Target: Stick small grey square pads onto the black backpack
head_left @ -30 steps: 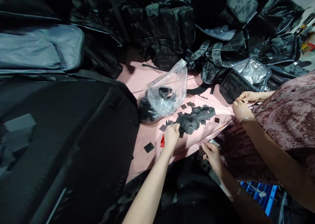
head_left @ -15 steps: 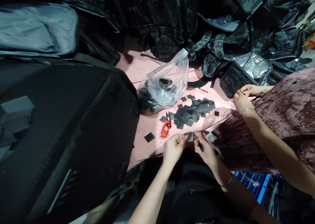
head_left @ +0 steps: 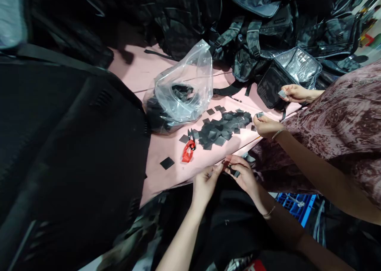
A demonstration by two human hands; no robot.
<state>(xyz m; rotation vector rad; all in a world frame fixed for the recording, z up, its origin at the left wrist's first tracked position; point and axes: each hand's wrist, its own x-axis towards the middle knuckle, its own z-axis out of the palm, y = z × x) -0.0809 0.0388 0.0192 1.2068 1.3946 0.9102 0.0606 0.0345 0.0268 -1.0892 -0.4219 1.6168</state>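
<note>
My left hand (head_left: 206, 184) is closed in a pinch at the table's front edge. Whatever sits between its thumb and finger is too small to make out. Close beside it, with fingertips nearly meeting, my right hand (head_left: 244, 176) is curled around a small dark piece (head_left: 235, 172). Beyond both hands lies a loose heap of thin dark square pieces (head_left: 218, 131). Left of the heap are small black snips with a red ribbon loop (head_left: 188, 151). A single black square (head_left: 167, 163) lies apart on the pink cloth (head_left: 157, 183).
A clear plastic bag (head_left: 187, 92) with dark contents stands behind the heap. A large black backpack (head_left: 71, 155) fills the left, and camouflage bags (head_left: 253, 36) line the back. At right, a co-worker's hands (head_left: 269, 127) hold small square pieces. A blue crate (head_left: 297, 207) is below.
The view has shifted, so the scene sits further left. The pale square between my hands no longer shows. The co-worker's hands have come apart, each now with a small piece.
</note>
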